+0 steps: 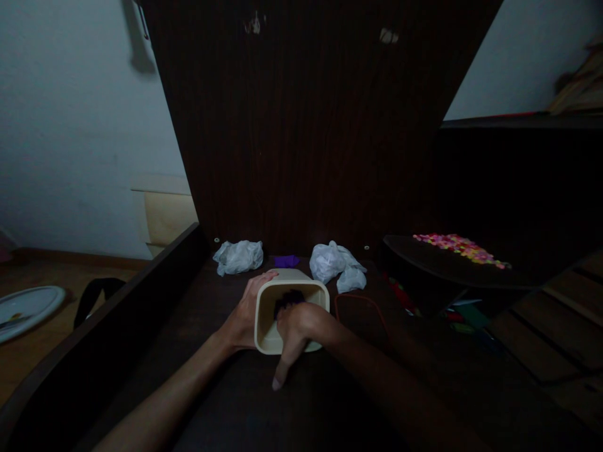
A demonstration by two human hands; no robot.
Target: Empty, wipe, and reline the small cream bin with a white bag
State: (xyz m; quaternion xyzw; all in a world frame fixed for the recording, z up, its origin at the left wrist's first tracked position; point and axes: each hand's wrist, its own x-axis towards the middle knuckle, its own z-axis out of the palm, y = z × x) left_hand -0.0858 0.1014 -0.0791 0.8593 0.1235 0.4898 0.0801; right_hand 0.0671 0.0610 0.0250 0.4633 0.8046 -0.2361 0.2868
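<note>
A cream square plastic bin [266, 317] stands on a dark wooden surface [226, 402] in the middle of the view. My left hand [245, 314] is wrapped round its left wall, thumb along the far rim. My right hand [296, 329] rests over the bin's near rim; its fingers reach inside toward something dark that I cannot make out, and its thumb points down outside the front wall.
Two crumpled white plastic bags [239, 256] [336, 262] and a purple scrap [286, 260] lie behind the bin, before a tall dark wooden panel [306, 125]. An orange cord [362, 301] loops at right. Coloured beads [459, 246] lie on a dark shelf. A plate [26, 307] sits on the floor.
</note>
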